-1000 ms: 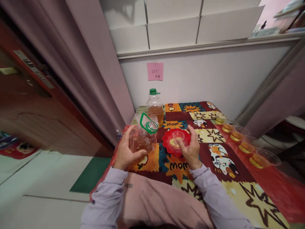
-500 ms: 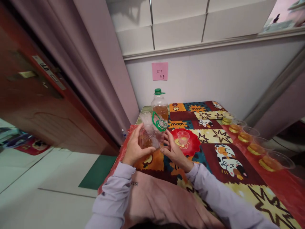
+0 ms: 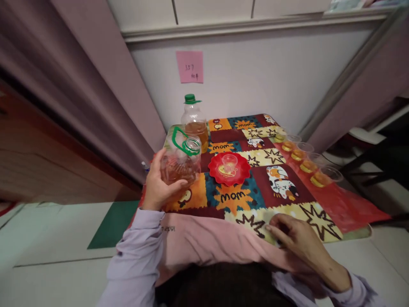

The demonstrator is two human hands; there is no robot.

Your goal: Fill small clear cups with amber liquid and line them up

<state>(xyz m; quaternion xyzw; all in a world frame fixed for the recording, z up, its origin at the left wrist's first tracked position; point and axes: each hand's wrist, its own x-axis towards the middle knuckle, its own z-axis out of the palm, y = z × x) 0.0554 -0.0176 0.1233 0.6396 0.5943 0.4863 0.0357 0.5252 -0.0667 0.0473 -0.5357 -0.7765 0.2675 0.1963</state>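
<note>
By the bench's [image 3: 361, 231] left edge, clasping an open-mouthed, green-handled plastic jug [image 3: 181, 169] in the left grip [image 3: 156, 187], spread wide around its side. Near the front edge, half curling the right grip [image 3: 298, 234]; cannot tell whether holding anything. Toward the far left corner, see a green-capped jug [image 3: 200, 131] of amber liquid.

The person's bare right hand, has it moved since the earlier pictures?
Yes: the right hand has moved away from the red scalloped plate, rightward and nearer to the camera.
</note>
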